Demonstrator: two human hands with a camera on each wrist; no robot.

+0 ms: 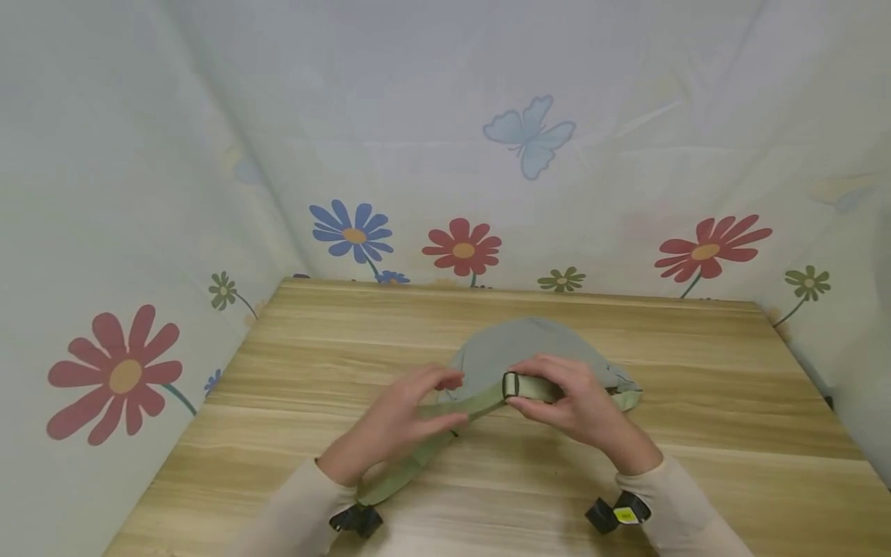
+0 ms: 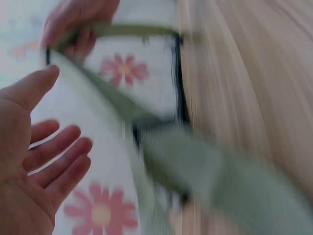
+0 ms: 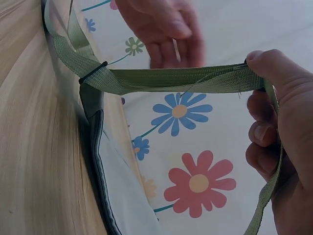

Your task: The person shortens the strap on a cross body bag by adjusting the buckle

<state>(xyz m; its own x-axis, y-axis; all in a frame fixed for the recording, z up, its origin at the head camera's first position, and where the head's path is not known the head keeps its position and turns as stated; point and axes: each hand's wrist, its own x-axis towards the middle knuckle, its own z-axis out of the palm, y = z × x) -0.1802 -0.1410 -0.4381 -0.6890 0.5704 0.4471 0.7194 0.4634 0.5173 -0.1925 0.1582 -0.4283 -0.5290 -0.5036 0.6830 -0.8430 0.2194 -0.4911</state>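
Note:
A grey-green bag (image 1: 525, 344) lies on the table, its light green webbing strap (image 1: 480, 402) raised in front of it. My right hand (image 1: 581, 406) pinches the strap at a black slide buckle (image 1: 511, 385); in the right wrist view the thumb (image 3: 276, 68) presses on top, with fingers curled beneath. Beside the strap, my left hand (image 1: 393, 414) has its thumb and fingers spread apart, and the left wrist view shows nothing in its palm. A wide length of strap (image 2: 220, 171) hangs past that hand, blurred. Dark piping (image 3: 98, 161) edges the bag.
The wood-grain table (image 1: 278, 371) reaches back to a pale curtain (image 1: 418, 93) printed with flowers and a butterfly. Similar curtain encloses the left and right sides. Black wrist cameras sit under both sleeves (image 1: 685, 503).

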